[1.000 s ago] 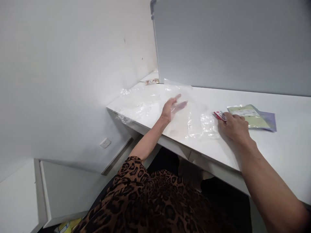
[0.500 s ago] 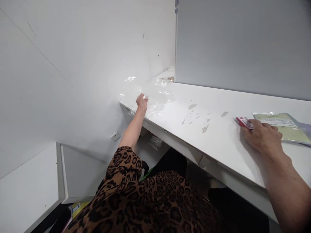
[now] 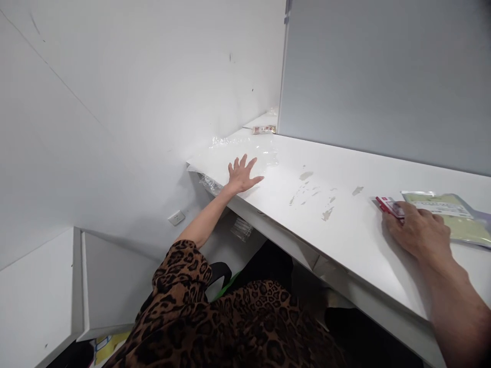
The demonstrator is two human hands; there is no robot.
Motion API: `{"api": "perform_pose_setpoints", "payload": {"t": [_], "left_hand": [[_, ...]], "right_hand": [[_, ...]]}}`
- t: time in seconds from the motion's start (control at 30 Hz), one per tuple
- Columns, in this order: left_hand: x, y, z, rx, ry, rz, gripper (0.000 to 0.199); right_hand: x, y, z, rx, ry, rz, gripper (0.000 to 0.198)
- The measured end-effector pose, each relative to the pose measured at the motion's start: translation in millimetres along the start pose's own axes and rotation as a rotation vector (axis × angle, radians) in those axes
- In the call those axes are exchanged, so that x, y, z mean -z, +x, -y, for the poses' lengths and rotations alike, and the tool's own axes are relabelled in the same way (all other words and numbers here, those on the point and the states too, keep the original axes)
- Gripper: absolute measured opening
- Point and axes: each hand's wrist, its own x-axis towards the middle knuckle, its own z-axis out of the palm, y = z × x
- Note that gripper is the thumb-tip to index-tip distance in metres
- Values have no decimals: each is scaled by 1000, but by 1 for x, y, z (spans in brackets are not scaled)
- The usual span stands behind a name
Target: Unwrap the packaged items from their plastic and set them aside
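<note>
My left hand (image 3: 242, 176) lies with fingers spread over a clear plastic bag (image 3: 264, 145) at the table's far left end. Part of the bag hangs over the front edge. On the right, my right hand (image 3: 420, 232) is closed around a small red and white box (image 3: 388, 207), resting on the white table (image 3: 345, 245). Its fingers partly hide the box. Just beyond that hand is a flat greenish packet (image 3: 441, 207) with a white label, its near part covered by the fingers.
A small printed wrapper (image 3: 264, 130) lies by the corner of the grey partition (image 3: 383, 76). Greyish worn patches (image 3: 327, 213) mark the tabletop. A wall socket (image 3: 176, 217) sits low on the left, and white panels (image 3: 115, 281) stand at the lower left. A purple item (image 3: 484, 219) edges in beside the packet.
My left hand has let go of the plastic bag, which now lies flatter on the table, and its fingers have spread out over it. My right hand keeps its hold on the box.
</note>
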Motion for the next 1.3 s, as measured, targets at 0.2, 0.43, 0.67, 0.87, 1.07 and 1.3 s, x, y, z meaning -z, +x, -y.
{"api": "perform_pose_setpoints", "payload": {"t": [0.2,0.43,0.67,0.87,1.07,1.3], "left_hand": [[-24,52,42,222,485,225,95],[-7,72,73,384,619,54,69],[-10,67,68,237,691,-89,60],[-9,67,67,175,738,-84,57],[-12,77,71,211,825,-44,54],[-2,73,66,153,662,30,74]], "right_hand": [[4,-2,2,8,-6,-3,72],[9,-5,7,30,49,-42,55],[19,3,13,-229,948,-174,48],[45,-33,-20,-344,1622,-251,50],[61,-109,-98,-474,911,-438,50],[71,-146,-134,-499,200,-117,40]]}}
